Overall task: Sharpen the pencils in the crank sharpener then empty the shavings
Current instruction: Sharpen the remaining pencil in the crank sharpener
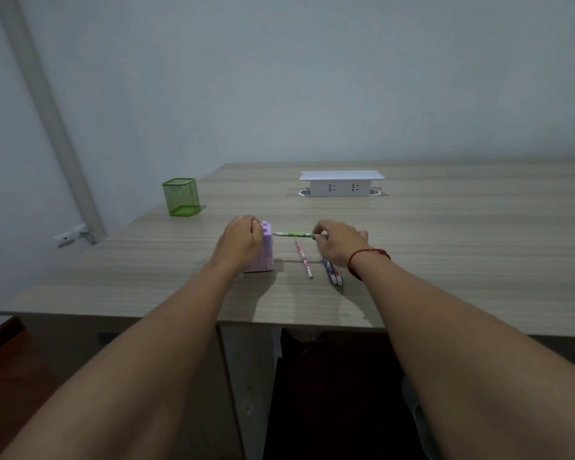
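left hand (243, 239) grips the sharpener (263, 250), right hand (337, 239) pinches a green pencil (294, 234) seemingly entering it; three pencils (319, 263) wait, shavings unemptied.

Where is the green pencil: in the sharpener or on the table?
In, it seems: the green pencil is level above the table, one end meeting the purple sharpener, the right hand pinching the other end.
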### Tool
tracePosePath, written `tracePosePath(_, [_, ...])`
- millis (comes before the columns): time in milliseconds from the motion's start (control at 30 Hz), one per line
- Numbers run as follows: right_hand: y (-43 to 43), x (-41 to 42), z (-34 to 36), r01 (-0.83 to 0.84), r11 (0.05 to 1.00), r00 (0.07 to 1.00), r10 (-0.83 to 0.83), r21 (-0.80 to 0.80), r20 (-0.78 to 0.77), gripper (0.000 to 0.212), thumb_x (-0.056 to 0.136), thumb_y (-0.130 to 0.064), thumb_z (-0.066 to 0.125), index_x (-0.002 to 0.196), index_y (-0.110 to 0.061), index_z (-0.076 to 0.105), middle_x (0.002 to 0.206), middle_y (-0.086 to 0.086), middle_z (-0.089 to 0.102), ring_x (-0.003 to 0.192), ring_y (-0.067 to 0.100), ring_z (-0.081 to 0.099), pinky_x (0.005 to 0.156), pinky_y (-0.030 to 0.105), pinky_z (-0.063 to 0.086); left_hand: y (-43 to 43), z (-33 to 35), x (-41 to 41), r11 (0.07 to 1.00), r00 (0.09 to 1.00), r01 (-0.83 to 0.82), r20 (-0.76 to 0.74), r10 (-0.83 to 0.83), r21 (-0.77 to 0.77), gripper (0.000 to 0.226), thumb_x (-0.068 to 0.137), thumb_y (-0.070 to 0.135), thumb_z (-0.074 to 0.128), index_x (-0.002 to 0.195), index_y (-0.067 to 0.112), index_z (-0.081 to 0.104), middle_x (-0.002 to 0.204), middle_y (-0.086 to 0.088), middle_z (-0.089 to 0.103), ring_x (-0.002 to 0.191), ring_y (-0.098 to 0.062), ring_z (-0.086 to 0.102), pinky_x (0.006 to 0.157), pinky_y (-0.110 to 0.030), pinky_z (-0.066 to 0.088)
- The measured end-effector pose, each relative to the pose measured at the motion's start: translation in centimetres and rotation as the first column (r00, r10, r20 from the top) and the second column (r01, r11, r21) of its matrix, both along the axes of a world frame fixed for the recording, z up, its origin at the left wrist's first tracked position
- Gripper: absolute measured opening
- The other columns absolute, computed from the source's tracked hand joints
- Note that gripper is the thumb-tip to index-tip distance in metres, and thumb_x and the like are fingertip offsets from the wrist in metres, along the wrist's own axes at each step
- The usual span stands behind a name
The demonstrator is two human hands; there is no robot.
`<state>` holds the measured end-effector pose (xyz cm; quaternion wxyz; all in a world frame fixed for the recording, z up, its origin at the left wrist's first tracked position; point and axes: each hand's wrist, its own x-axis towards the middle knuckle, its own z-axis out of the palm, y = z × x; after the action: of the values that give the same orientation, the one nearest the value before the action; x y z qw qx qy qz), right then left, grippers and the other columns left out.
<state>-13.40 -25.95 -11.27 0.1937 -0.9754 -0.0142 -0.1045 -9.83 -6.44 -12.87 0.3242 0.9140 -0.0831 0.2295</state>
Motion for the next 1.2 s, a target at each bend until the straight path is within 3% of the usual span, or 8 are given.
tracePosePath(333, [-0.2, -0.4, 0.7, -0.042, 0.999, 0.999, 0.041, -0.019, -0.026, 0.025, 0.101, -0.025, 0.041, 0.115, -0.028, 0.061, 0.124, 0.001, 0.060, 0.120, 0.025, 0.049, 0.100, 0.037, 0.029, 0.0, -0.3, 0.3, 1.000, 1.000, -0.004, 0.022, 0.004, 0.001, 0.033, 0.095, 0.016, 0.035, 0.099, 0.004, 0.065, 0.109, -0.018, 0.064, 0.102, -0.031, 0.055, 0.087, -0.036, 0.043])
tracePosePath(800, [2.8, 0.4, 0.4, -0.051, 0.991, 0.994, 0.061, -0.120, 0.085, 0.023, 0.101, -0.027, 0.045, 0.113, -0.023, 0.064, 0.119, 0.003, 0.063, 0.117, 0.026, 0.051, 0.099, 0.038, 0.030, -0.5, 0.2, -0.8, 0.999, 0.998, -0.006, 0.065, 0.003, 0.045, 0.031, 0.097, 0.011, 0.036, 0.098, -0.005, 0.063, 0.105, -0.025, 0.063, 0.100, -0.035, 0.056, 0.085, -0.037, 0.039])
tracePosePath(1067, [4.7, 0.6, -0.3, -0.043, 0.989, 0.993, 0.057, -0.140, 0.100, 0.025, 0.101, -0.019, 0.043, 0.117, -0.024, 0.063, 0.122, 0.004, 0.063, 0.116, 0.027, 0.053, 0.099, 0.039, 0.033, -0.3, 0.4, -0.8, 0.998, 1.000, -0.003, 0.031, 0.001, 0.061, 0.032, 0.097, 0.014, 0.037, 0.095, -0.004, 0.063, 0.102, -0.024, 0.063, 0.096, -0.036, 0.057, 0.082, -0.039, 0.043])
tracePosePath(1200, [5.6, 0.4, 0.2, -0.035, 0.987, 0.994, 0.051, -0.158, 0.099, 0.035, 0.098, -0.005, 0.042, 0.125, -0.020, 0.057, 0.127, 0.009, 0.060, 0.120, 0.030, 0.052, 0.102, 0.041, 0.034, 0.1, 1.6, -1.0, 0.991, 0.995, 0.091, -0.059, -0.086, 0.097, 0.036, 0.100, 0.014, 0.033, 0.101, -0.006, 0.062, 0.113, -0.027, 0.062, 0.107, -0.036, 0.056, 0.086, -0.035, 0.038])
